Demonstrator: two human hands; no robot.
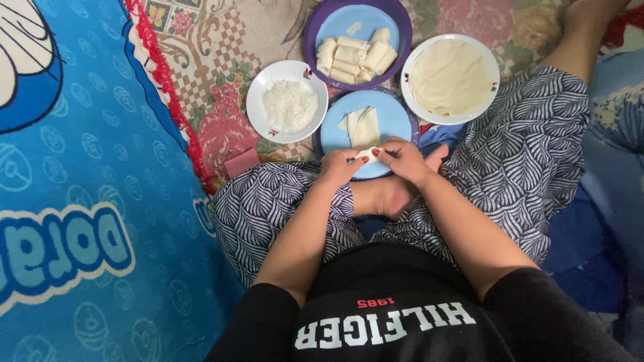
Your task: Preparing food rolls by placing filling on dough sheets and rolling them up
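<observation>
Here both hands, left hand (339,164) and right hand (402,159), pinch a small wrap (367,155) between them, over the near edge of the blue plate (396,121). It looks mid-roll; next calls for a tight tuck. Finished rolls (355,55) sit beyond.

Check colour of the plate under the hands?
Light blue plate, seen in the head view, the only one.

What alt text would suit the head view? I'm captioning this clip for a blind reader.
Seen from above, a cross-legged person's left hand and right hand pinch a small pale wrapper over a blue plate. Beyond sit a white bowl of shredded filling, a purple-rimmed plate of finished rolls and a white plate of flat wrappers.
</observation>
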